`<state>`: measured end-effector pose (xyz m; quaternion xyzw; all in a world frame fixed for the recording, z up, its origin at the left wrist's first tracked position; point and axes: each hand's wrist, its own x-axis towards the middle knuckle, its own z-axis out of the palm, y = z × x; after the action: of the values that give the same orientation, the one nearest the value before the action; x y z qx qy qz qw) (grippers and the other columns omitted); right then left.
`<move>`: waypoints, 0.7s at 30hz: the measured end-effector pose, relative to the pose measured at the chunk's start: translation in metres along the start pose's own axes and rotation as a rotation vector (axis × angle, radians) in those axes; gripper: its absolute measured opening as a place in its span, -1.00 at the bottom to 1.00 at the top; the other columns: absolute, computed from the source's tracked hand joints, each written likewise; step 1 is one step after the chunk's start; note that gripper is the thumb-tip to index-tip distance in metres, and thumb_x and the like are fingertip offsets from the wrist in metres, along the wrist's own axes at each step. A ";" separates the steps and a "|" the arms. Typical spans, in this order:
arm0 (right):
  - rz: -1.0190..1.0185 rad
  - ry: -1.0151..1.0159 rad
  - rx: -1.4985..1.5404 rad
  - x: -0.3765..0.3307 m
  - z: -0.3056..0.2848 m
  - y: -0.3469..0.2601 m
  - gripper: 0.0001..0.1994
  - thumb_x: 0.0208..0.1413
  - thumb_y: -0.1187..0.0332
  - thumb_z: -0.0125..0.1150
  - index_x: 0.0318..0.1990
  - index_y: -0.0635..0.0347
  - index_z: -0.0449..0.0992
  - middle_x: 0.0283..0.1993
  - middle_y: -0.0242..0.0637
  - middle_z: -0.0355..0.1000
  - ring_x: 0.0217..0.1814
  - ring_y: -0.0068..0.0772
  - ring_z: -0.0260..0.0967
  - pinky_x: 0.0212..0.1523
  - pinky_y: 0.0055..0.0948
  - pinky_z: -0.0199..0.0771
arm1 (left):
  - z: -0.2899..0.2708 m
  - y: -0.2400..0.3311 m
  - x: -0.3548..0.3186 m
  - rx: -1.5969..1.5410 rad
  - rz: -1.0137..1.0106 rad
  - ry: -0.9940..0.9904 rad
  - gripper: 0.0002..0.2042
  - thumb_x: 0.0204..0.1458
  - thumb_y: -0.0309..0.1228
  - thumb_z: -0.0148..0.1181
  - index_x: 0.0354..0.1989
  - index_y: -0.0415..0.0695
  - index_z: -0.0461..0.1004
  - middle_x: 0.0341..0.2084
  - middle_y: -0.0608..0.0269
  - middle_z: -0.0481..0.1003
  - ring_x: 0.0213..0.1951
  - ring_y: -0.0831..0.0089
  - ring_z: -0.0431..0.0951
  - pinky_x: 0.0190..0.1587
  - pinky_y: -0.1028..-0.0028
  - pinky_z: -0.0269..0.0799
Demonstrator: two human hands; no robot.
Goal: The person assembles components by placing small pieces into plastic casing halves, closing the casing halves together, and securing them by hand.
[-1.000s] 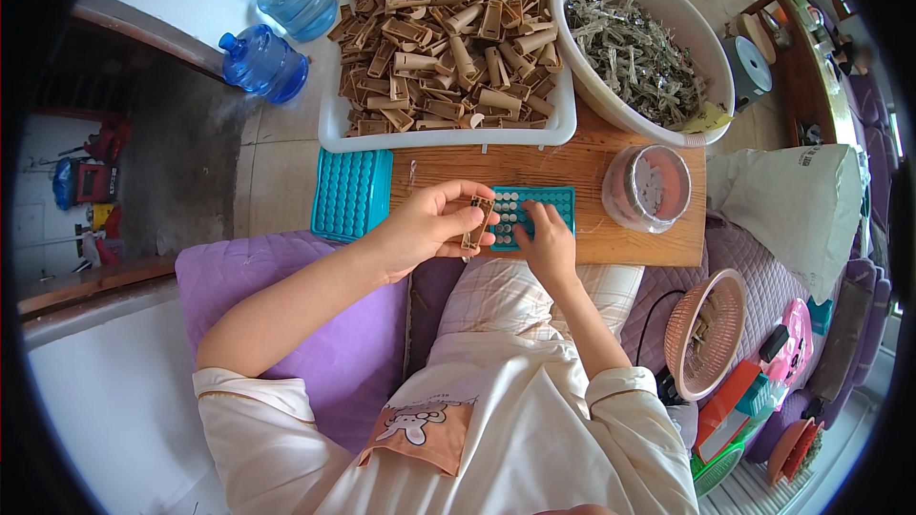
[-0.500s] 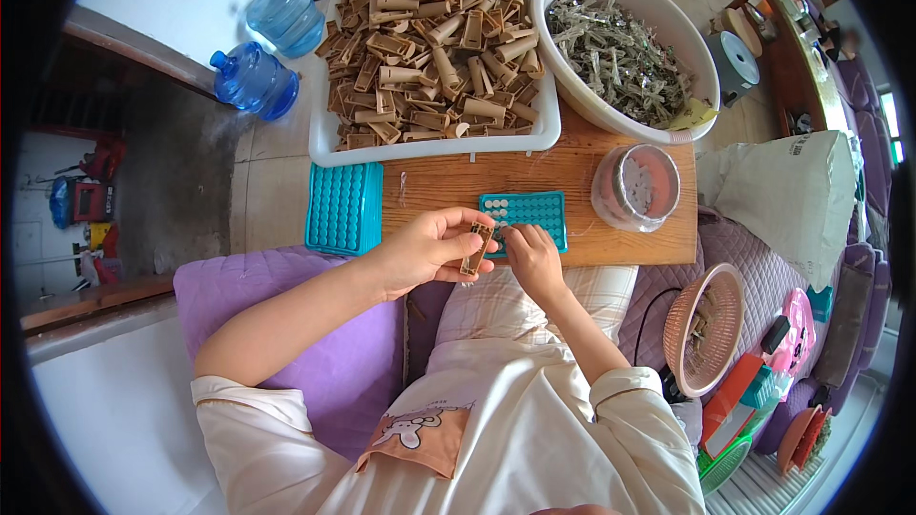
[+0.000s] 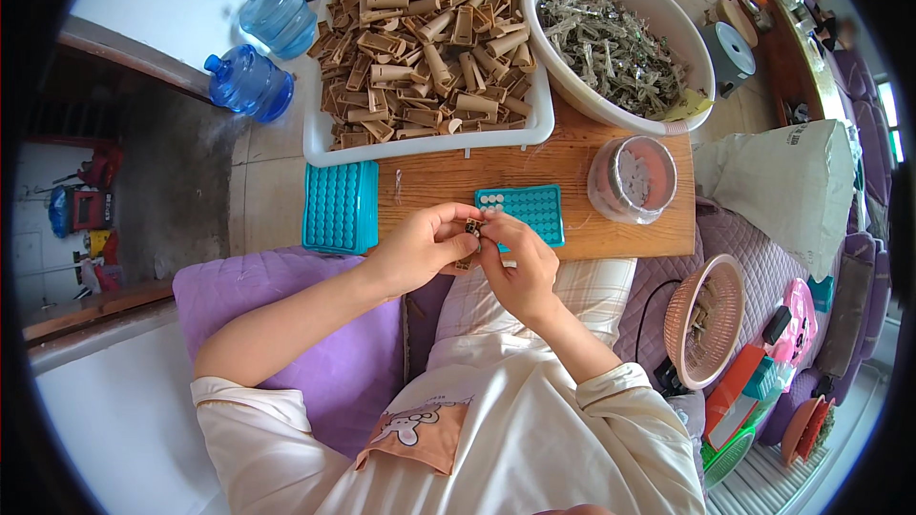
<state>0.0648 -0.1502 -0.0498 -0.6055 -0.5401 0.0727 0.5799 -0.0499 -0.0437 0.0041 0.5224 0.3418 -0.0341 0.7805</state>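
Note:
In my left hand (image 3: 420,250) is a small brown plastic casing (image 3: 464,264), held upright between thumb and fingers, with darker parts showing inside it. The fingers of my right hand (image 3: 521,272) are pinched together at the casing's upper end; whatever they hold there is too small and covered to make out. Just beyond my hands, on the wooden table (image 3: 434,193), lies a teal tray (image 3: 530,213) with rows of round pockets. A few white discs (image 3: 490,200) sit in its far left corner.
Behind stand a white bin of brown casings (image 3: 420,57) and a white basin (image 3: 534,48) of grey-green wrapped pieces. A stack of teal trays (image 3: 341,210) is left. A clear tub (image 3: 633,179) of pale discs is right, with a pink basket (image 3: 706,324) lower down.
My right hand has moved from the teal tray leftward and nearer to the casing in my left hand, its fingers now at the casing. The left hand has barely moved.

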 end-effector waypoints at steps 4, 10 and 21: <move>0.006 -0.053 0.067 0.002 -0.002 0.001 -0.79 -0.22 0.68 0.12 -0.34 0.31 0.38 -0.33 -0.16 0.43 -0.19 -0.29 0.41 -0.19 -0.44 0.41 | 0.000 -0.001 0.000 -0.014 -0.027 0.034 -0.73 0.08 -0.46 -0.10 -0.04 -0.18 0.24 -0.32 0.30 0.43 -0.31 0.58 0.46 -0.26 0.57 0.43; 0.363 -0.045 -0.038 -0.005 -0.013 0.042 -0.82 -0.14 0.57 0.10 -0.30 0.30 0.39 -0.33 -0.18 0.42 -0.36 -0.33 0.39 -0.35 -0.47 0.39 | -0.001 -0.002 -0.002 -0.066 0.026 0.001 -0.79 0.04 -0.49 -0.12 -0.14 -0.22 0.27 -0.34 0.24 0.41 -0.36 0.61 0.43 -0.32 0.58 0.38; 0.270 -0.213 -0.551 -0.039 0.009 0.085 -0.84 -0.23 0.40 0.21 -0.42 0.17 0.42 -0.42 -0.26 0.31 -0.33 -0.21 0.28 -0.36 -0.34 0.33 | -0.002 -0.003 -0.003 -0.039 -0.023 -0.024 -0.79 0.03 -0.50 -0.11 -0.14 -0.18 0.27 -0.31 0.24 0.40 -0.33 0.59 0.44 -0.28 0.57 0.38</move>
<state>0.0910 -0.1516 -0.1402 -0.7950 -0.5117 0.0630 0.3196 -0.0543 -0.0442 0.0032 0.5025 0.3391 -0.0428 0.7941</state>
